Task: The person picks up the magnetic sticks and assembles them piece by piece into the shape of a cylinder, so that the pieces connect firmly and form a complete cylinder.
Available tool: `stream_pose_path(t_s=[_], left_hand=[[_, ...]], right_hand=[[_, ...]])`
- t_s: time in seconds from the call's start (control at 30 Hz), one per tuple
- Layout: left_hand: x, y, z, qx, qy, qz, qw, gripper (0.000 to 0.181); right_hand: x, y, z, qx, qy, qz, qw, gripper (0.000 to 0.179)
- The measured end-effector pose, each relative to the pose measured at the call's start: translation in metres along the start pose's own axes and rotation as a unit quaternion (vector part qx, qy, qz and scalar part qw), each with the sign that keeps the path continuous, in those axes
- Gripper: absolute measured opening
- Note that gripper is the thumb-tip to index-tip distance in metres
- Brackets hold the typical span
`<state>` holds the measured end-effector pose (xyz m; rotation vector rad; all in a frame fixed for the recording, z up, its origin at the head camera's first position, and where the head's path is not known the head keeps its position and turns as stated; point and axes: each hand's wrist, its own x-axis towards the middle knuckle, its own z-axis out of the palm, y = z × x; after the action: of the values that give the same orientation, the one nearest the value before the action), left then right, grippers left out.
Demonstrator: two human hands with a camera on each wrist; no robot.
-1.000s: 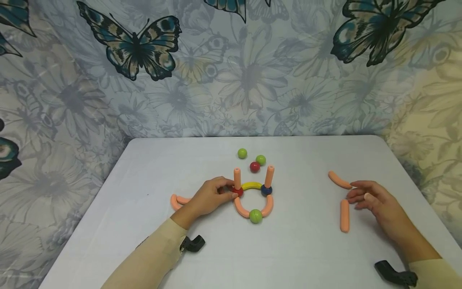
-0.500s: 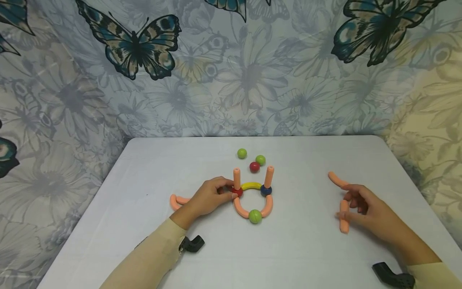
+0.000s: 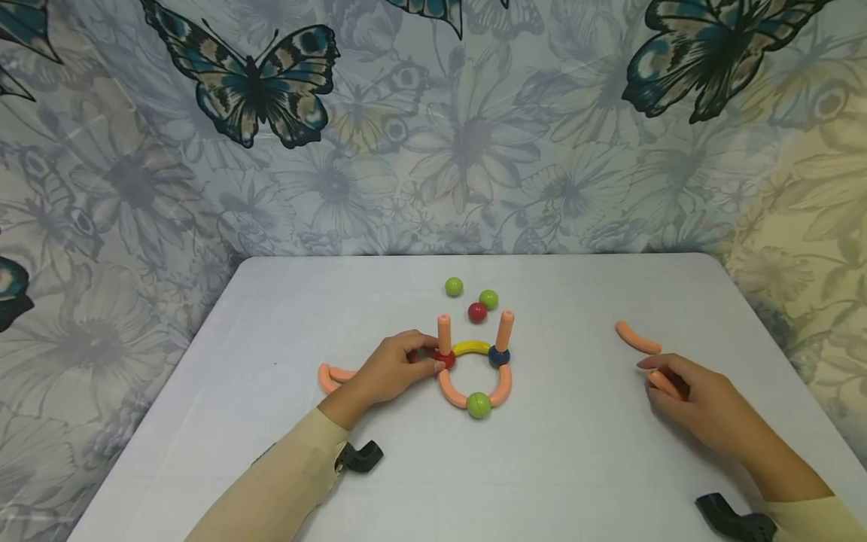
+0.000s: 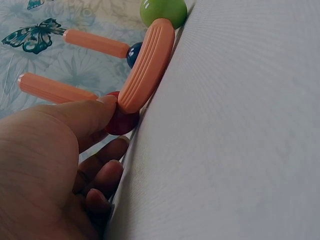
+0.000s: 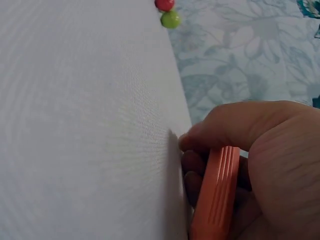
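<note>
On the table stands a ring of toy building parts: a yellow curved rod (image 3: 472,348), a blue ball (image 3: 499,356), orange curved rods (image 3: 501,388), a green ball (image 3: 479,406) and a red ball (image 4: 122,123). Two straight orange rods (image 3: 505,331) rise upright from the blue and red balls. With thumb and fingers my left hand (image 3: 389,370) pinches the red ball at the ring's left side. At the right, my right hand (image 3: 707,403) grips a loose straight orange rod (image 5: 216,195), its fingers curled round it and hiding part of it.
A curved orange rod (image 3: 637,338) lies just beyond my right hand. Behind the ring rest two loose green balls (image 3: 454,286) and a red ball (image 3: 477,312). More curved orange rods (image 3: 328,378) lie left of my left wrist. A patterned cloth (image 3: 467,150) hangs behind the table.
My right hand has come down over the straight orange rod and taken hold of it, and the rod has tilted. My left hand stays on the red ball.
</note>
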<state>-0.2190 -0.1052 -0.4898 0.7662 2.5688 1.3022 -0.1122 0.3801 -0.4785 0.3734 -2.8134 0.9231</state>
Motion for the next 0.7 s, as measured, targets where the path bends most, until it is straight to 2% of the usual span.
stream_pose_path(t_s=[0.07, 0.23, 0.37, 0.6, 0.7], left_hand=[[0.0, 0.0, 0.0, 0.0, -0.002, 0.001, 1.0, 0.032], [0.0, 0.0, -0.001, -0.001, -0.002, 0.0, 1.0, 0.032], [0.0, -0.001, 0.0, -0.001, -0.003, -0.006, 1.0, 0.032], [0.001, 0.001, -0.002, 0.002, -0.004, -0.009, 1.0, 0.032], [0.001, 0.001, -0.002, 0.0, -0.004, -0.007, 1.0, 0.032]], right_hand=[[0.0, -0.001, 0.001, -0.007, 0.016, -0.007, 0.9998, 0.039], [-0.001, -0.003, 0.0, 0.012, 0.044, -0.023, 0.9987, 0.041], [0.0, -0.007, -0.003, 0.038, 0.043, -0.022, 0.9981, 0.035], [0.006, -0.019, -0.003, 0.065, 0.041, -0.086, 0.9933, 0.036], [0.007, -0.029, -0.002, 0.085, 0.031, -0.075, 0.993, 0.036]])
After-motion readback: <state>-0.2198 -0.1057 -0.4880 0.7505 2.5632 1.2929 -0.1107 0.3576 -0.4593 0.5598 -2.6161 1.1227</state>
